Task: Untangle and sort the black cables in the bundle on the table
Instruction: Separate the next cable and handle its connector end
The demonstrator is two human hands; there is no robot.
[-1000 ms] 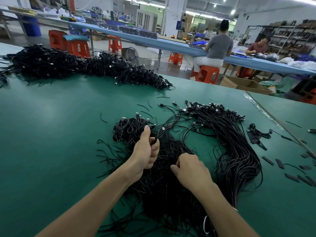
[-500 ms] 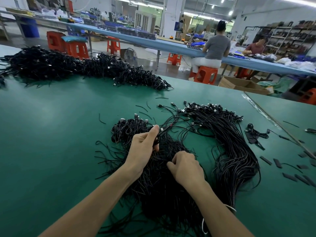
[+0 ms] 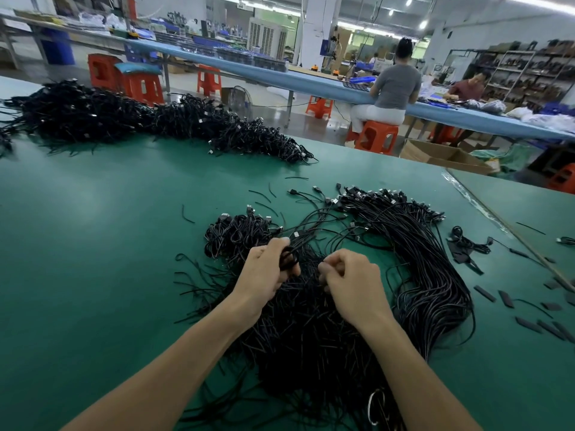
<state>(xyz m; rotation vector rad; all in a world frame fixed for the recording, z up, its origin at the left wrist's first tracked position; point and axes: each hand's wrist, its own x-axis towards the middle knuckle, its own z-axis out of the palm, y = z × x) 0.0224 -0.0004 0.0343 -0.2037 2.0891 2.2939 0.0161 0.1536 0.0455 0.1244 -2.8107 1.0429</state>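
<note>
The table (image 3: 93,244) is a plain deep green with no pattern. The cables (image 3: 311,337) heaped on it are black, and their plugs (image 3: 316,188) show silver ends. The long pile (image 3: 93,116) at the far edge is black too. The flat strips (image 3: 485,293) to the right are matt black. The stools (image 3: 376,138) are orange-red, one with a teal cushion (image 3: 138,68). The long bench (image 3: 280,76) is pale blue. A seated person (image 3: 404,48) wears a grey shirt (image 3: 396,88) and white trousers (image 3: 378,115). The box (image 3: 445,157) is brown cardboard.
</note>
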